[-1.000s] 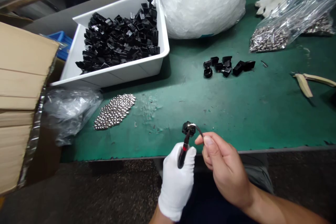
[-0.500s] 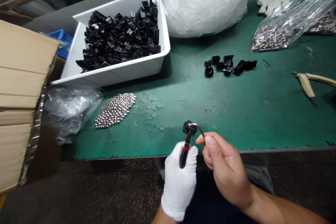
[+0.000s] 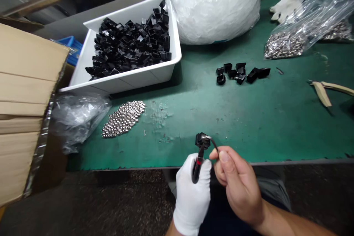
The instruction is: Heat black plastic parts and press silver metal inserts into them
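Note:
My left hand (image 3: 193, 193), in a white glove, is closed around a slim black tool (image 3: 197, 169) with a red band. The tool's front end meets a small black plastic part (image 3: 199, 139) just above the bench's front edge. A thin, curved dark piece (image 3: 214, 142) with a shiny metal end is pinched between the thumb and index finger of my bare right hand (image 3: 239, 184). Its metal end rests at the plastic part. Whether that end sits inside the part, I cannot tell. The exact kind of tool is hidden by the glove.
A white bin (image 3: 129, 78) of black plastic parts stands behind, beside a big plastic bag (image 3: 215, 7). Small metal sleeves (image 3: 123, 119) lie left. Loose black parts (image 3: 240, 73), cream-handled pliers (image 3: 322, 94) and bagged metal pieces (image 3: 286, 44) lie right. A cardboard box (image 3: 24, 118) borders the left.
The view has shifted a little, so the bench things appear slightly lower. Both hands, the tool and the black part sit slightly lower and further right in the picture. Both grips are the same.

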`<state>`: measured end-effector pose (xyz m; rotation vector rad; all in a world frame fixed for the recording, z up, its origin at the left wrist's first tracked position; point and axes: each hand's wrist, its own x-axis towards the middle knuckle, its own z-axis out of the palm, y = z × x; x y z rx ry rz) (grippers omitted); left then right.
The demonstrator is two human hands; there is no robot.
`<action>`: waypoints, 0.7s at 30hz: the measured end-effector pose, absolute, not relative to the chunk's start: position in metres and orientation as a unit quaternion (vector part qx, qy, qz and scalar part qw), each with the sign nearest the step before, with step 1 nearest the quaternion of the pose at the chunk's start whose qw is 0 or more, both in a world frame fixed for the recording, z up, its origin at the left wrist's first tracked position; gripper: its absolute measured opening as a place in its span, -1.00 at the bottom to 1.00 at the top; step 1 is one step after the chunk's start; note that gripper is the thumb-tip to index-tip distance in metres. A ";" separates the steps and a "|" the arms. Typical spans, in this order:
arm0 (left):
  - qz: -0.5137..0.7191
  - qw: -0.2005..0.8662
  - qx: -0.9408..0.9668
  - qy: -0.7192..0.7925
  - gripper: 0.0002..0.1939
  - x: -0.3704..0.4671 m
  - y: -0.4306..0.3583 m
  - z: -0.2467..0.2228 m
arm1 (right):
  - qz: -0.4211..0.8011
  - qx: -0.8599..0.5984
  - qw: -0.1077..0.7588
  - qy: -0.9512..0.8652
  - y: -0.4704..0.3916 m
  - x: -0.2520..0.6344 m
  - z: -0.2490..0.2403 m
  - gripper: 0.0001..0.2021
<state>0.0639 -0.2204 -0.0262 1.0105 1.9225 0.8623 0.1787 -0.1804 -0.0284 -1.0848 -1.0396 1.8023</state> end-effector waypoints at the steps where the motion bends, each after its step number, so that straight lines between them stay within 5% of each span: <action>1: 0.341 0.390 0.399 0.757 -0.77 0.064 -0.221 -0.027 | 0.708 -0.425 0.390 -0.409 -0.182 0.179 -0.030 -0.72; 21: 0.382 0.401 0.336 0.762 -0.66 0.077 -0.217 -0.026 | 0.684 -0.424 0.453 -0.384 -0.196 0.175 -0.048 -0.67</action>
